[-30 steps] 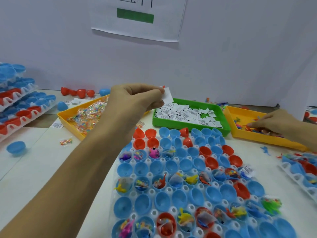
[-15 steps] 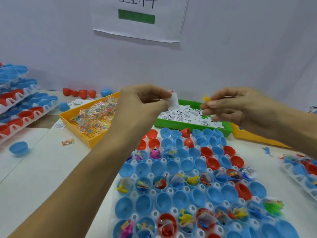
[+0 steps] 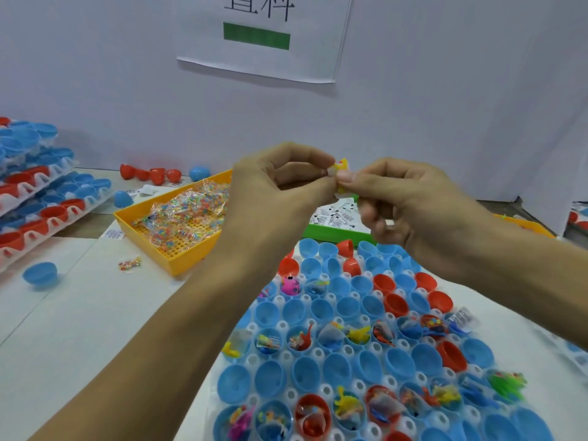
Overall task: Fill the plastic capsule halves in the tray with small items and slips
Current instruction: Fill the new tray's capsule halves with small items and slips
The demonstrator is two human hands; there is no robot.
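Note:
Above the white capsule tray [image 3: 315, 353] my two hands meet fingertip to fingertip. My left hand [image 3: 280, 186] pinches a small white paper slip [image 3: 331, 171]. My right hand [image 3: 410, 202] pinches a small yellow toy [image 3: 343, 163] right against that slip. The tray holds rows of blue capsule halves [image 3: 337, 366] and red capsule halves [image 3: 394, 305]. Some rows hold toys and slips; others are bare.
An orange bin of candy packets [image 3: 178, 224] stands at the left, a green bin of slips [image 3: 337, 218] behind my hands, another orange bin [image 3: 525, 226] at the right. Stacked capsule trays [image 3: 35, 192] fill the far left. Loose capsule halves [image 3: 41, 275] lie on the table.
My right hand came from the right orange bin with a yellow toy and moved left to meet my left hand, which kept holding the slip. The toy and slip now touch.

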